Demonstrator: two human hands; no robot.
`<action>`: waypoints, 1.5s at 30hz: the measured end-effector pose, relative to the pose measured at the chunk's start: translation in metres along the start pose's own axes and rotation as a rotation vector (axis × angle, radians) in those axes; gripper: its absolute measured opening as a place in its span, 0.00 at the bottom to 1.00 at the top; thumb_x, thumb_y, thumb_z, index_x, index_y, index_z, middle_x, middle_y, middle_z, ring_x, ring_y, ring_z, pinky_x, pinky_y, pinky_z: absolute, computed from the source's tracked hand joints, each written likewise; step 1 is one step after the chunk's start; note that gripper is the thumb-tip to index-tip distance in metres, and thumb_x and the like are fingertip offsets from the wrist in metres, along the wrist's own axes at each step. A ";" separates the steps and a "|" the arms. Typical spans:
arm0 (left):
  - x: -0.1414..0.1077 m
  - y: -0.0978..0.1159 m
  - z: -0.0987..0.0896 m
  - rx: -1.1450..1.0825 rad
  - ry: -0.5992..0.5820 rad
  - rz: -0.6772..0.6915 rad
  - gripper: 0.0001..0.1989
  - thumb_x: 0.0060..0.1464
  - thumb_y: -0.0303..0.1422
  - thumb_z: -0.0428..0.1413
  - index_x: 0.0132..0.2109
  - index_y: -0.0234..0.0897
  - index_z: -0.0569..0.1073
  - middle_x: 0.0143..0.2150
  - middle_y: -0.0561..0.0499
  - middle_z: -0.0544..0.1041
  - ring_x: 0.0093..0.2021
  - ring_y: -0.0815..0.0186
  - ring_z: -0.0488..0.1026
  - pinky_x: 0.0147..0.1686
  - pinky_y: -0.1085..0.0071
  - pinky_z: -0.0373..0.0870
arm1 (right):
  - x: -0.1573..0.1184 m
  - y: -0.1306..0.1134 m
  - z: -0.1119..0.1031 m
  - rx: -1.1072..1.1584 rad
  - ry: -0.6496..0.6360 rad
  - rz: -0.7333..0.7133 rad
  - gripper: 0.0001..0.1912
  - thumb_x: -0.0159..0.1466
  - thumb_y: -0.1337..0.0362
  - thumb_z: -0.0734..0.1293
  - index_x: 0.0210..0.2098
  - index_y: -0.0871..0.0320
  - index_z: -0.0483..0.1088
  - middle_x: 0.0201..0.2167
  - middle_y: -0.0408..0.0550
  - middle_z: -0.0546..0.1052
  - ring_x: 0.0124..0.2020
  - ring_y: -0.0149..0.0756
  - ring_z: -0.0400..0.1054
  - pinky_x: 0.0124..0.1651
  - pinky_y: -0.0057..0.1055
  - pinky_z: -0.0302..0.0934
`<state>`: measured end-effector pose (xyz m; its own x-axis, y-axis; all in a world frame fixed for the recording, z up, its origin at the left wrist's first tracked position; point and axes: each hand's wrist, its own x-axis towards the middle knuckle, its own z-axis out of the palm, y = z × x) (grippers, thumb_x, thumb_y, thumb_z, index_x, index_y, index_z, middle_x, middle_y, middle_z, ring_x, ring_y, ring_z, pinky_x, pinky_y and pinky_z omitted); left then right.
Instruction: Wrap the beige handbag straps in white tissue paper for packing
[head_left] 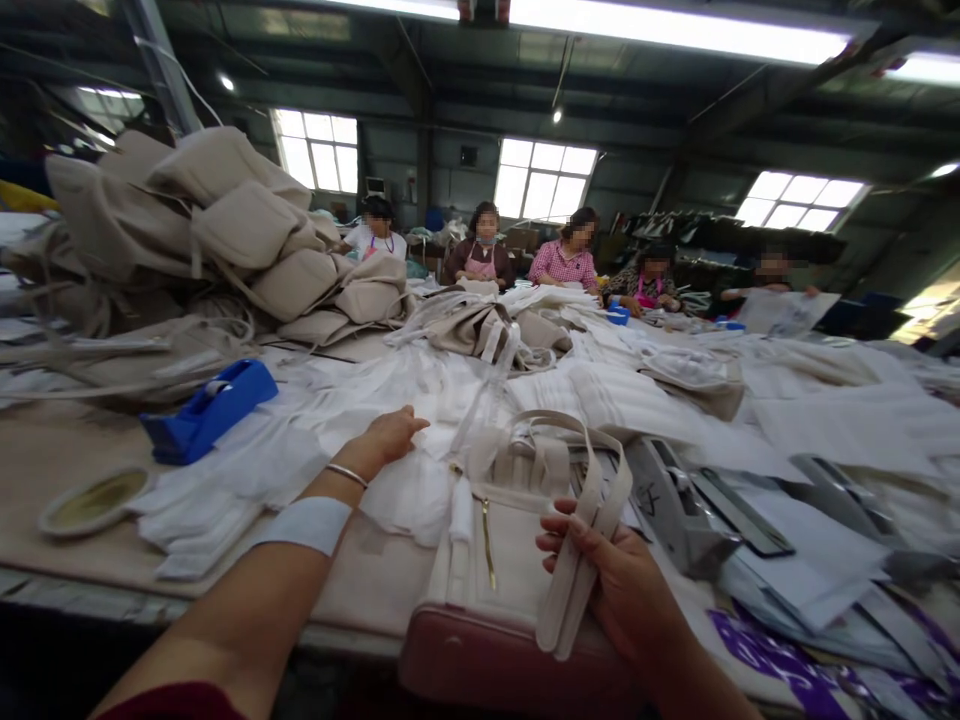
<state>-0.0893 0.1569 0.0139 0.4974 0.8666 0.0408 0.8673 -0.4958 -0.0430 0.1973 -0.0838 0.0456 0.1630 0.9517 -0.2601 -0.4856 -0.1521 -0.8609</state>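
A cream bag (517, 560) with a gold zipper and a pinkish base lies at the table's front edge. My right hand (600, 570) is closed around its light straps (574, 600), which loop up over the bag. My left hand (394, 432) reaches over thin white wrapping sheets (405, 490) left of the bag, its fingers pressed together at the sheets; whether it grips one is too small to tell. White wrapping also covers a strap or part at the bag's left side.
A blue tape dispenser (210, 410) and a shallow dish (96, 500) stand at left, before a high pile of beige bags (247, 220). Grey dispensers (679, 510) and a phone-like dark object (742, 512) lie at right. Several people sit across the table.
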 end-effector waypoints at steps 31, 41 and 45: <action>-0.054 0.030 -0.060 -0.859 0.625 0.060 0.12 0.57 0.40 0.52 0.39 0.35 0.71 0.45 0.45 0.76 0.41 0.64 0.74 0.39 0.71 0.69 | -0.005 0.004 0.004 0.003 0.011 -0.063 0.25 0.51 0.58 0.77 0.44 0.62 0.69 0.33 0.53 0.80 0.32 0.41 0.76 0.33 0.36 0.71; -0.096 0.063 -0.118 -0.766 0.928 0.110 0.07 0.55 0.36 0.55 0.33 0.37 0.71 0.53 0.41 0.68 0.54 0.58 0.67 0.54 0.62 0.66 | -0.012 0.005 0.003 0.021 -0.023 -0.097 0.24 0.51 0.57 0.77 0.42 0.61 0.70 0.33 0.52 0.80 0.32 0.41 0.76 0.33 0.35 0.70; -0.115 0.073 -0.131 -0.924 0.890 0.223 0.05 0.59 0.32 0.53 0.35 0.38 0.69 0.48 0.45 0.75 0.53 0.60 0.70 0.56 0.60 0.65 | -0.014 0.005 0.004 0.028 -0.031 -0.097 0.24 0.51 0.57 0.77 0.42 0.62 0.69 0.32 0.52 0.80 0.31 0.40 0.75 0.33 0.35 0.70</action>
<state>-0.0808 0.0135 0.1367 0.1635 0.6028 0.7810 0.2786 -0.7876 0.5496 0.1888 -0.0967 0.0464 0.1839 0.9694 -0.1625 -0.4930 -0.0521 -0.8685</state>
